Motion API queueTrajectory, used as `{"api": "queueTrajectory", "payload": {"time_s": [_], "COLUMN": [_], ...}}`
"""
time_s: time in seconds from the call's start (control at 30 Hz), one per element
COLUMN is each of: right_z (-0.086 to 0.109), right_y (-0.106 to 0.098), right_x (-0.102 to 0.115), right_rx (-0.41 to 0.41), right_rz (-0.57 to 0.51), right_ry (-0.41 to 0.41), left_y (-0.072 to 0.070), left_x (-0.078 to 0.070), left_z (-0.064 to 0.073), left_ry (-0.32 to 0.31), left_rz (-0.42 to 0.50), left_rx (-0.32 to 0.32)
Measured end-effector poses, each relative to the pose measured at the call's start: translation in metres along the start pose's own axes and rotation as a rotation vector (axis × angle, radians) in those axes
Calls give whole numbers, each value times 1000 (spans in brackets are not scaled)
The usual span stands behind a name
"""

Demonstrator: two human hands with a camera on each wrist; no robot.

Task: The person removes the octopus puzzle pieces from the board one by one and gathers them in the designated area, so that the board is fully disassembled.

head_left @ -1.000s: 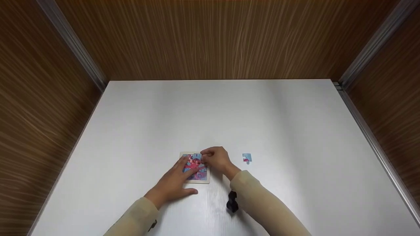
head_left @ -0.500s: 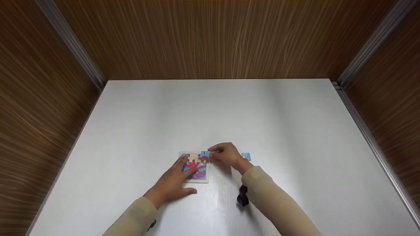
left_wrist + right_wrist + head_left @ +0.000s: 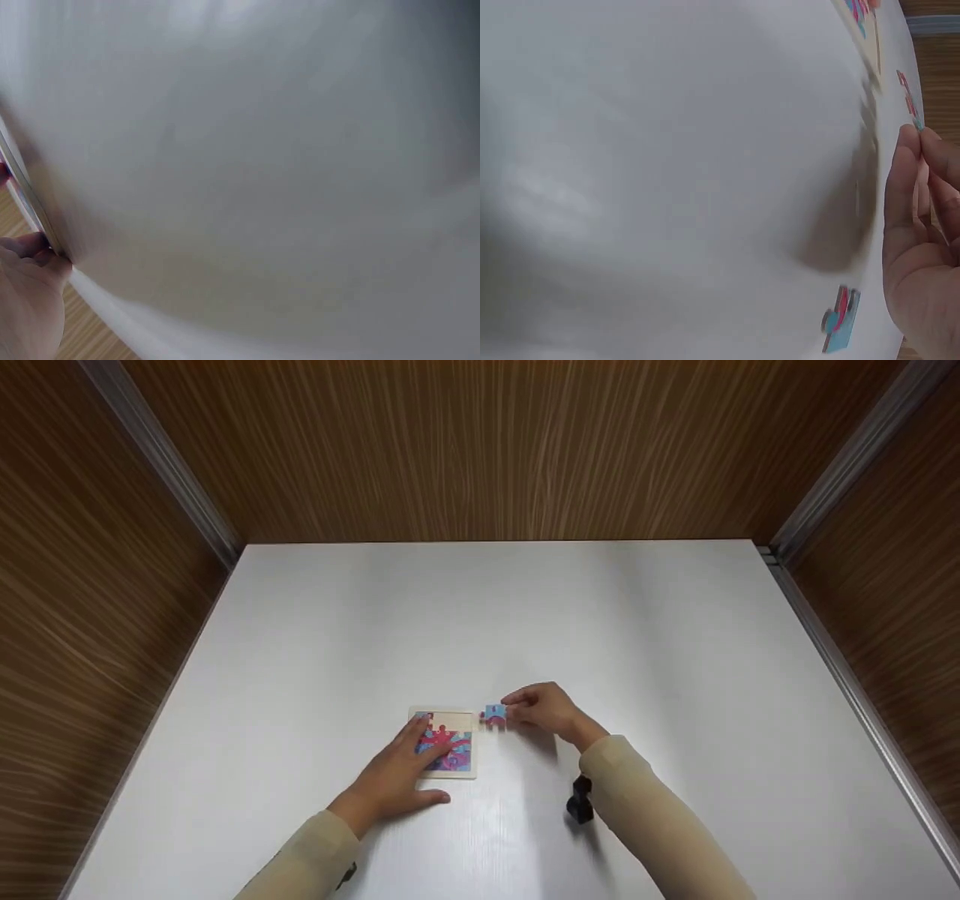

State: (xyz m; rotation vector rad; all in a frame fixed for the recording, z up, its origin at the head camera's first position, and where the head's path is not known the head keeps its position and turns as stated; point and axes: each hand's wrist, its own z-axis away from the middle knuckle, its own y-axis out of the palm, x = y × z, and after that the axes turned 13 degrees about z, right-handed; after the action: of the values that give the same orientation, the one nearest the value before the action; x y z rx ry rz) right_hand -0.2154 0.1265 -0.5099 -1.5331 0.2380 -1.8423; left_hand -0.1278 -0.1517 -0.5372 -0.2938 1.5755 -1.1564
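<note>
My left hand (image 3: 394,772) rests with spread fingers on a small jigsaw puzzle board (image 3: 453,721), its thumb lying off the near edge. Pink, blue and purple pieces fill the lower part of the board, while bare wood shows along its upper right. Just right of the board, my right hand (image 3: 550,710) pinches a blue and pink puzzle piece (image 3: 495,715) between thumb and fingertips. The right wrist view shows that piece (image 3: 909,97) held by its edge, raised over the table. Only part of the left hand (image 3: 30,300) and the board's edge (image 3: 30,195) appear in the left wrist view.
A second loose puzzle piece (image 3: 842,321), light blue with pink, lies on the white table (image 3: 480,622); the right hand hides it in the head view. Wood-grain panels (image 3: 480,450) stand around the table's back and sides. A black device (image 3: 580,801) sits at the right wrist.
The right hand has lifted the blue and pink puzzle piece from the board's upper right and carried it rightward, baring the wood beneath. The left hand has stayed in place.
</note>
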Motion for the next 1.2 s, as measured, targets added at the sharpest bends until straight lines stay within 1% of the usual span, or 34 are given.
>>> {"api": "queueTrajectory", "payload": {"time_s": [0.2,0.37,0.5,0.6,0.67,0.8,1.2], "right_z": [2,7,11,13,13,13,16], "right_y": [-10,-20,-28,-32,-33,-36,-41], "right_x": [-10,-14,-15,-17,-19,-25,-29], "right_rx": [24,60,79,87,89,89,69], "right_rz": [1,-39,-14,-2,-18,-42,-39], "right_ry": [11,20,11,34,67,91,73], "left_y": [0,0,0,-1,-2,-2,0], "left_x": [0,0,0,-2,-2,-3,-2], "left_z": [1,0,1,1,1,1,1], "left_ry": [0,-14,-19,-19,-20,-18,-11], "left_rz": [3,4,0,-5,-8,-17,-2], "left_rx": [-3,3,4,3,2,4,-3]}}
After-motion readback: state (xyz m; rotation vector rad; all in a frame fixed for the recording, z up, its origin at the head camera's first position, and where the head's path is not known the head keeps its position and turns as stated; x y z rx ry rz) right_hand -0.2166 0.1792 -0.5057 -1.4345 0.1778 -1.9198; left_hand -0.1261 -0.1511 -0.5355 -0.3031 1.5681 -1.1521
